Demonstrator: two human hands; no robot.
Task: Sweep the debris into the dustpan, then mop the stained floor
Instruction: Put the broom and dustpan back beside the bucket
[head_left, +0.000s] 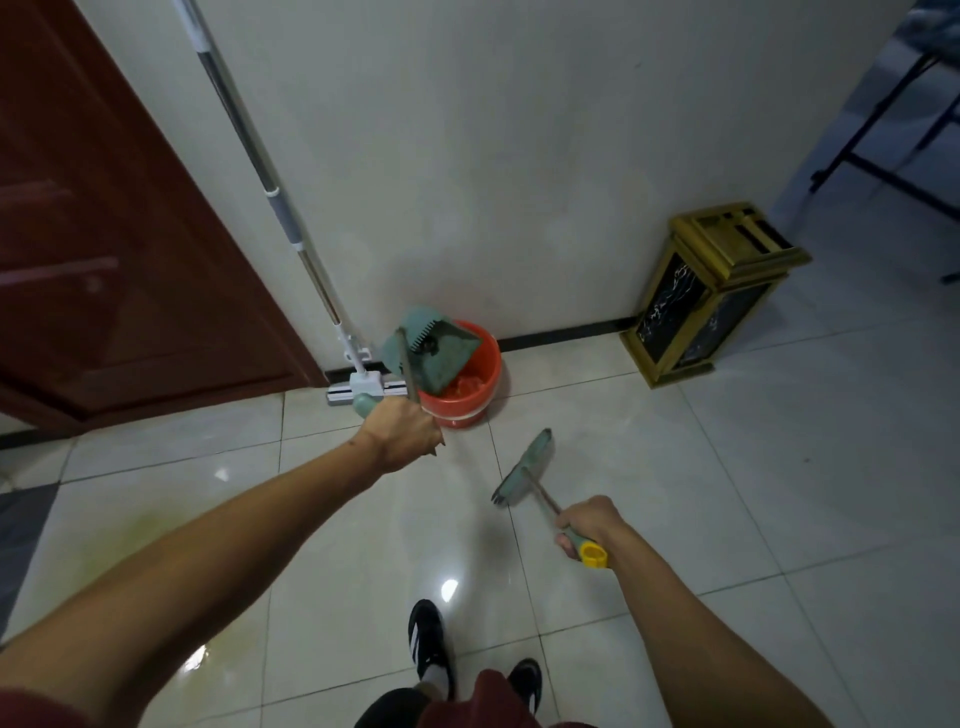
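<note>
Left hand (406, 434) grips dustpan (434, 353) tipped over red bucket (467, 395), hiding contents; right hand (587, 525) grips broom (524, 467)

Teal dustpan (434, 353) over an orange-red bucket (467, 395); teal broom (524, 467) with a yellow handle end; white mop (363, 382); gold bin (711, 291) with black marbled panels; reddish-brown door (104, 234); glossy white floor (727, 493) tiles.

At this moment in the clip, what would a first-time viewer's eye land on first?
Probably the teal dustpan, tipped over the orange bucket at the foot of the wall and held by its handle in the left hand. Next, the right hand holds a small teal broom, its head low over the tiles. A mop leans on the wall left of the bucket, and a gold-framed bin stands to the right.
</note>
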